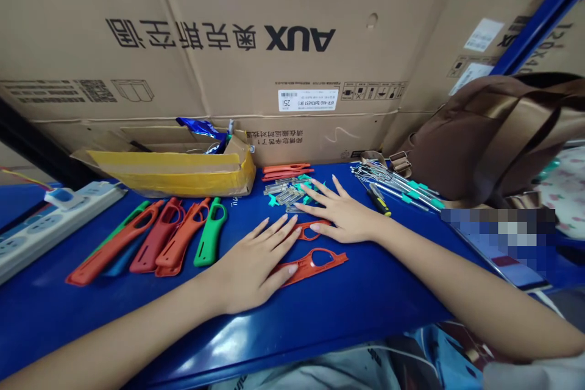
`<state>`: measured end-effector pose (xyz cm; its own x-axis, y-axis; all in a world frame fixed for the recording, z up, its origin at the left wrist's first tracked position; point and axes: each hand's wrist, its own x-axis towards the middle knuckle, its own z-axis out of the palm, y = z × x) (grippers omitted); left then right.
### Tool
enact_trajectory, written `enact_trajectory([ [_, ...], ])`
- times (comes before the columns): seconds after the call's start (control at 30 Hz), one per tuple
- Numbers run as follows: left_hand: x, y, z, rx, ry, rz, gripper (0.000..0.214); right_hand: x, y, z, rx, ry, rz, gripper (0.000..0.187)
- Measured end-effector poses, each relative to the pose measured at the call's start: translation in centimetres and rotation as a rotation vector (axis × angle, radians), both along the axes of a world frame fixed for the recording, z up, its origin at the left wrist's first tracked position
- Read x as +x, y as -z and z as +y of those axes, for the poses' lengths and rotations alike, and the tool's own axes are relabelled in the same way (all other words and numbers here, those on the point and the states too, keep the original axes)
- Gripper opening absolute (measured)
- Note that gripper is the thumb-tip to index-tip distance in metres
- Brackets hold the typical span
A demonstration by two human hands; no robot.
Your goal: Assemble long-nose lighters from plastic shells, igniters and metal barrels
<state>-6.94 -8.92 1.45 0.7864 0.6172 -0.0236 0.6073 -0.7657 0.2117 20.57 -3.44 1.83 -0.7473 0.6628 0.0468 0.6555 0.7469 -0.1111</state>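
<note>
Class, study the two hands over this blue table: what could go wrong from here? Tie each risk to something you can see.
1. The right hand has its fingers spread close to the loose small clear parts; a careless sweep might scatter them.
2. The left hand partly covers the nearer orange shell, so it might get nudged out of place.
3. Thin metal rods lie loosely piled beyond the right forearm and could be knocked apart.
</note>
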Motion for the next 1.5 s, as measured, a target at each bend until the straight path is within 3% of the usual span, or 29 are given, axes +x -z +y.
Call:
enact_trajectory([
  [0.1, -0.2, 0.5, 0.5, -0.013, -0.018, 0.003, 0.059, 0.9, -0.7, 0.7, 0.073, 0.201, 0.011, 0.056],
  [0.23, -0.7, 1.2, 0.9, 0.008, -0.036, -0.083, 0.056, 4.3, -2.5, 1.4, 0.167, 0.701, -0.021, 0.046],
  [0.37, -0.7, 1.6, 1.1, 0.045, -0.057, -0.195, 0.053, 7.3, -3.4, 1.6, 0.029, 0.932, -0.135, 0.027],
  [0.57, -0.7, 1.4, 0.9, 0.051, 0.031, -0.212, 0.055, 7.6, -3.0, 1.6, -0.110, 0.928, -0.228, 0.028],
  [0.7, -0.8, 1.5, 1.0, 0.021, 0.047, -0.186, 0.053, 6.1, -2.2, 2.1, -0.032, 0.849, -0.161, 0.032],
  [0.97, -0.7, 1.6, 1.1, 0.023, 0.059, -0.177, 0.048, 3.6, 0.3, 3.6, 0.151, 0.830, -0.022, 0.033],
  [1.07, -0.8, 1.5, 1.0, 0.057, 0.065, -0.184, 0.047, 5.2, -0.8, 3.5, 0.205, 0.901, 0.016, 0.027],
  [1.23, -0.8, 1.4, 0.7, 0.094, 0.096, -0.242, 0.046, 9.9, -3.0, 3.0, 0.241, 1.157, 0.009, 0.020],
  [1.37, -0.7, 1.4, 0.7, 0.086, 0.101, -0.239, 0.048, 12.4, -2.7, 3.2, 0.144, 1.274, -0.024, 0.031],
  [1.5, -0.8, 1.6, 0.9, 0.073, 0.087, -0.196, 0.048, 13.4, -2.1, 3.6, 0.124, 1.262, 0.003, 0.035],
])
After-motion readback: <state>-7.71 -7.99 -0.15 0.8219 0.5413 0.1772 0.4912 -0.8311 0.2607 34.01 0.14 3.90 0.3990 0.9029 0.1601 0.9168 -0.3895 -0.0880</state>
